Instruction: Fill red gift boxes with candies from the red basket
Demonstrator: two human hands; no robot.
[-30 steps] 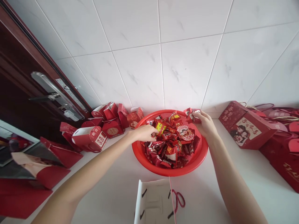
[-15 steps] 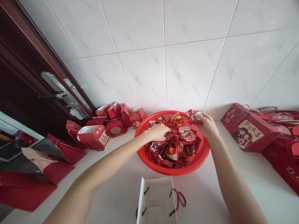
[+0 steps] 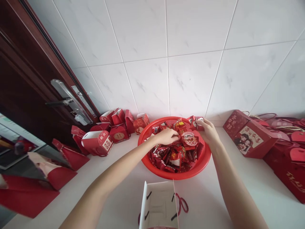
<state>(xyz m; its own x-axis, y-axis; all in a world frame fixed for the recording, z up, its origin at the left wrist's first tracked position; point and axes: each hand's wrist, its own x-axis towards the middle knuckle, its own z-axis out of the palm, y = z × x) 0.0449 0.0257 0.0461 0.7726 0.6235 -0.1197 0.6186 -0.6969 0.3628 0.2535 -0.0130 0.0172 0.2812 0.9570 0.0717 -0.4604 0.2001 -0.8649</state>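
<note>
A red plastic basket [image 3: 175, 176] with a perforated inside holds a heap of red wrapped sweets [image 3: 175, 157]. My left hand [image 3: 167, 136] reaches over the heap from the left, its fingers curled down among the wrappers. Whatever its fingertips pinch is hidden. At the basket's back right rim, my right hand [image 3: 209, 131] is closed on red candy packets [image 3: 195, 122], one with a white label. A round-faced packet [image 3: 189, 139] lies on top between the hands. In front of the basket stands an open box [image 3: 159, 203], white inside, with a dark red cord [image 3: 183, 205] at its side.
Several small red gift boxes [image 3: 98, 142] stand at the back left by a dark door [image 3: 35, 63]. Open red bags [image 3: 26, 194] line the left edge. A larger red box [image 3: 250, 135] and red bags [image 3: 289, 168] are on the right. A tiled wall [image 3: 145, 86] closes off the back.
My left hand has shifted slightly right over the sweets. My right hand still holds the packets at the back rim. The view has tilted up a little.
</note>
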